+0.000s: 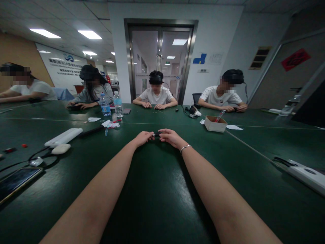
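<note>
black with a silvery end, the small slim object (157, 134) is sitting directly between the two hands, over the green table (152, 189); whether it is touching the tabletop, i cannot tell, and it is showing too small to name more closely. the left hand (144, 137) is pinching the silvery end, its thumb and fingers all but closed. the right hand (169, 136) is holding the black end, its fingers curling in and parting only about as far as the object's thickness.

for something this slight, light and even pressure is probably serving best: one pinch should be anchoring while the other is adjusting, with both ends lining up so that nothing is twisting loose. the silver bracelet (185, 148) on the right wrist is sitting well back from the pinch, so it is hardly likely to be snagging. beyond the grip to the right, the open box (214, 126) is standing well apart; left of the grip and nearer, the smartphone (20, 183) is lying clear of both forearms.
</note>
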Demonstrator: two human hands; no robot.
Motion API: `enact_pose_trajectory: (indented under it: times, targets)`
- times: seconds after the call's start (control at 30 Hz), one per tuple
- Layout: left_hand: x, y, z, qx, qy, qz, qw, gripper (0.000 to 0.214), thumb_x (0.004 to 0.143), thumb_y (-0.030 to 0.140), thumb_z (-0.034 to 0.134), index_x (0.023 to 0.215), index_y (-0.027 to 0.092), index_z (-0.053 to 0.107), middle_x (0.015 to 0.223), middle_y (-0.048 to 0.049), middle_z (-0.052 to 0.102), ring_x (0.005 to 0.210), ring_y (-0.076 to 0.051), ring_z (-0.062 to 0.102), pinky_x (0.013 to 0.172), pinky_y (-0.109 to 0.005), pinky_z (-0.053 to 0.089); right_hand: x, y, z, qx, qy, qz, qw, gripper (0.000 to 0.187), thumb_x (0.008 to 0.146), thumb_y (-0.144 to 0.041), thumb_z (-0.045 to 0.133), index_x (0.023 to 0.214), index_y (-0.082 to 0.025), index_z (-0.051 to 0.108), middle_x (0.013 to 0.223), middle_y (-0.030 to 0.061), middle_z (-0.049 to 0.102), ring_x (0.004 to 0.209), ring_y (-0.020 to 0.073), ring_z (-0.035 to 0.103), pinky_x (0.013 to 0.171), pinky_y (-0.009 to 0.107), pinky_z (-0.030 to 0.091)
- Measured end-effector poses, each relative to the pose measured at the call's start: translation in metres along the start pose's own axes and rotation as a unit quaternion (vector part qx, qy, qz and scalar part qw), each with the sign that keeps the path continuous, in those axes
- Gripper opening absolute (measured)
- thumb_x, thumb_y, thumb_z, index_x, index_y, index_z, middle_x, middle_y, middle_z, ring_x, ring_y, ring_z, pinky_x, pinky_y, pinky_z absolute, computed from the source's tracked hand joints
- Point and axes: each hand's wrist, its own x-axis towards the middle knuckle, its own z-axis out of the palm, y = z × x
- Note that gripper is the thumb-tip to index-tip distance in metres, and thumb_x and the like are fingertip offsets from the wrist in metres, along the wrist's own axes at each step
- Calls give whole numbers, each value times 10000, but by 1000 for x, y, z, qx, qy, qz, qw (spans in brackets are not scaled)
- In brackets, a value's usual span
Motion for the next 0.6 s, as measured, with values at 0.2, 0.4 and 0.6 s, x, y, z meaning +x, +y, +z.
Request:
enact_pose_trajectory:
  times: [0.2, 0.4, 0.6]
  targets:
    - [0, 1, 0, -7, 11, -2, 1000, 442, 730, 519, 445, 762, 120, 631, 847, -77, 622, 707, -147, 499, 574, -247, 364, 0, 0, 0, -1, 2, 0, 1000, 241, 789, 49, 530, 984, -90, 561, 701, 35, 609, 548, 83, 601, 512, 143, 530]
    - [1, -1, 0, -12, 12, -5, 1000, 437, 705, 518, 490, 809, 118, 632, 881, -84, 618, 717, -148, 504, 566, -242, 363, 0, 0, -1, 7, 0, -2, 1000, 239, 785, 45, 537, 978, -93, 565, 708, 39, 613, 555, 84, 604, 523, 147, 532]
    - [1, -5, -1, 18, 3, 20, 1000, 407, 657, 506, 573, 835, 145, 637, 717, -33, 579, 638, -129, 484, 536, -234, 359, -1, 0, 0, 6, 3, -3, 1000, 237, 775, 52, 543, 957, -96, 574, 713, 37, 615, 550, 83, 604, 514, 143, 531]
